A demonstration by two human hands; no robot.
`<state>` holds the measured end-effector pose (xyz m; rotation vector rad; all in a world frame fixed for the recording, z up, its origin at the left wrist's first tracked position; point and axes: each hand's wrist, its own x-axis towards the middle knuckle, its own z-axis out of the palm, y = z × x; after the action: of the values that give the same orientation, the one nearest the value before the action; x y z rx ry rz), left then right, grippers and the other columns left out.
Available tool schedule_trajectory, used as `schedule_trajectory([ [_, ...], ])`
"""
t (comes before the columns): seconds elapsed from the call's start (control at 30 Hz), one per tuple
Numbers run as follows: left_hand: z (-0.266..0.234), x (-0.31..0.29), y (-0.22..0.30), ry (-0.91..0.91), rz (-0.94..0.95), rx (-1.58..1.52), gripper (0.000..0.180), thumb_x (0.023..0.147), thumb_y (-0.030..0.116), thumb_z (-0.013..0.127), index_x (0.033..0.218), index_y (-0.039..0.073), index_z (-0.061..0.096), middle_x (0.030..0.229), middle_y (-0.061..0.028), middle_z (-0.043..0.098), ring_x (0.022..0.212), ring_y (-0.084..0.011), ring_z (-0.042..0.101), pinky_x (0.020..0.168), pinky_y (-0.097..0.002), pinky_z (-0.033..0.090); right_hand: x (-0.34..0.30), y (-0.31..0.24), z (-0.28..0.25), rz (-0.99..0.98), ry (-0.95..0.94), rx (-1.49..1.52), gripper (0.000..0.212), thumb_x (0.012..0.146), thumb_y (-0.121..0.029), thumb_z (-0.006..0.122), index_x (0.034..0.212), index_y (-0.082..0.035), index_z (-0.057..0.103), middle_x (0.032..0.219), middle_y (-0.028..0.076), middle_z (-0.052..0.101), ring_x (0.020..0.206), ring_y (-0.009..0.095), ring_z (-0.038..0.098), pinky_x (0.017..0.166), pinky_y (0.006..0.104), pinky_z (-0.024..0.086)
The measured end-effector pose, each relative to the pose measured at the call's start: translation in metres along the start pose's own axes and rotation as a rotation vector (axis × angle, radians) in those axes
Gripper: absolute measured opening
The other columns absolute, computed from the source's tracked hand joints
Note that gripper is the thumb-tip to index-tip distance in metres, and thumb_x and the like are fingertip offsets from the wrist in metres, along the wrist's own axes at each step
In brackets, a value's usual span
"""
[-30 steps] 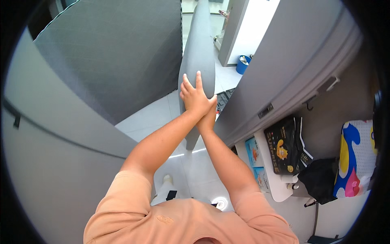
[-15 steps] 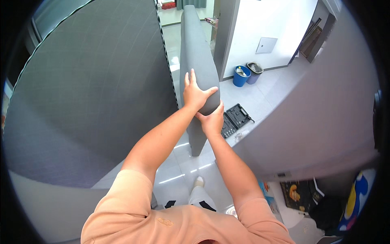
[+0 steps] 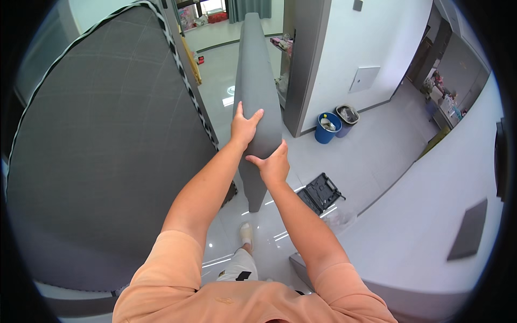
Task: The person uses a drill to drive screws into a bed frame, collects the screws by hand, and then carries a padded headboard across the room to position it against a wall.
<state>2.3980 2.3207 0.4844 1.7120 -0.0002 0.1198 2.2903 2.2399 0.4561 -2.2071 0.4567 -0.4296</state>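
Note:
A long, narrow grey padded panel (image 3: 257, 70), which looks like an upholstered headboard stood on edge, stretches away from me toward a doorway. My left hand (image 3: 246, 128) is closed around its upper left edge, thumb lying across the top. Just nearer to me, my right hand (image 3: 275, 164) grips the panel's near end from the right, thumb pointing left. The panel's lower part tapers down below my hands toward the floor; whether it touches there I cannot tell. Its far end reaches the door opening.
A big dark grey mattress (image 3: 107, 151) with black-and-white edging stands at the left. At the right of the opening is a grey door frame (image 3: 309, 70). Blue (image 3: 325, 134) and purplish (image 3: 349, 128) bins stand by the wall. An opened black tool case (image 3: 325, 192) lies on the floor.
My view has moved forward, and the bins, tool case and door frame appear lower. More hallway shows at the right. The panel stays gripped in both hands; a foot has stepped.

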Motion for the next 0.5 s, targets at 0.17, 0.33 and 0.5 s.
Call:
schedule_trajectory([
  [0.17, 0.002, 0.103, -0.013, 0.041, 0.029, 0.021, 0.066, 0.088, 0.031, 0.055, 0.138, -0.002, 0.028, 0.128, -0.0216, 0.047, 0.114, -0.0250, 0.051, 0.093, -0.0313, 0.041, 0.084, -0.020, 0.049, -0.074, -0.020, 0.016, 0.113, 0.049, -0.047, 0.084, 0.130, 0.005, 0.024, 0.120, 0.022, 0.049, 0.102, 0.035, 0.055, 0.081, 0.0385, 0.047],
  [0.33, -0.006, 0.211, -0.032, 0.099, -0.006, 0.031, 0.053, 0.091, 0.032, 0.047, 0.135, 0.004, 0.039, 0.125, -0.0217, 0.051, 0.116, -0.0289, 0.050, 0.096, -0.0339, 0.038, 0.164, -0.044, 0.116, -0.076, -0.023, 0.048, 0.113, 0.051, -0.042, 0.084, 0.132, 0.004, 0.020, 0.126, 0.021, 0.046, 0.105, 0.033, 0.055, 0.081, 0.0384, 0.047],
  [0.5, -0.020, 0.321, -0.060, 0.156, -0.014, -0.057, 0.045, 0.092, 0.029, 0.043, 0.130, 0.004, 0.047, 0.125, -0.0188, 0.052, 0.115, -0.0264, 0.051, 0.095, -0.0316, 0.038, 0.248, -0.069, 0.170, -0.108, -0.099, 0.090, 0.119, 0.050, -0.044, 0.085, 0.135, 0.003, 0.017, 0.127, 0.023, 0.045, 0.112, 0.035, 0.050, 0.088, 0.0381, 0.044],
])
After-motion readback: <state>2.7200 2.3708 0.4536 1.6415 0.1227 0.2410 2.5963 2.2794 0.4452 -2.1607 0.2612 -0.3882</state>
